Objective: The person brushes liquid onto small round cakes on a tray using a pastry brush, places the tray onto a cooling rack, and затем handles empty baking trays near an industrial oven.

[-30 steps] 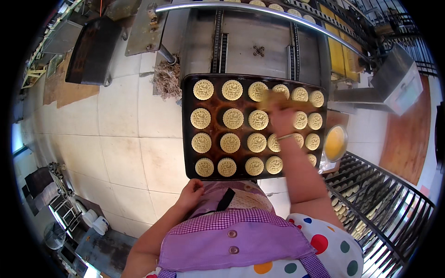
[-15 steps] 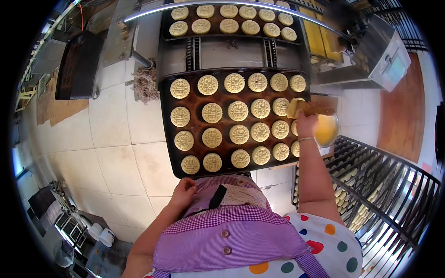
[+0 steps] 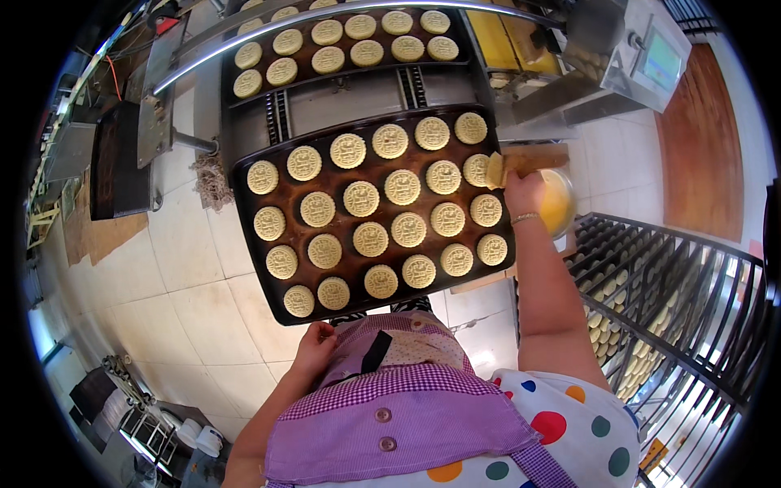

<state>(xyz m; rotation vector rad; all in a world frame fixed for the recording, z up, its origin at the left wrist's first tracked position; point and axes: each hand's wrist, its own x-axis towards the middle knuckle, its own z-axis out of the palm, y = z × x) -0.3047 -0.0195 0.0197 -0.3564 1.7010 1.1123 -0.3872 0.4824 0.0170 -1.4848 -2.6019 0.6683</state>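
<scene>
A dark baking tray (image 3: 268, 305) holds several rows of round, pale, stamped pastries (image 3: 360, 198). My right hand (image 3: 525, 193) grips a wide brush (image 3: 495, 168) with yellow bristles, held at the tray's right edge against a pastry in the second row from the back. Just right of that hand, and partly behind it, sits a round bowl of yellow liquid (image 3: 556, 209). My left hand (image 3: 317, 347) is low, by my apron just below the tray's front edge, its fingers curled; what they hold, if anything, is hidden.
A second tray of pastries (image 3: 346, 56) lies on the machine behind, under a metal rail (image 3: 325, 18). A steel housing with a screen (image 3: 659, 57) stands back right, a black rack of pastries (image 3: 618, 301) front right. An empty dark tray (image 3: 114, 163) is at left, above tiled floor (image 3: 195, 317).
The brush has moved from mid-tray to the right edge. The pastry-filled tray behind has come into view on the machine. The front tray now appears further left and more tilted.
</scene>
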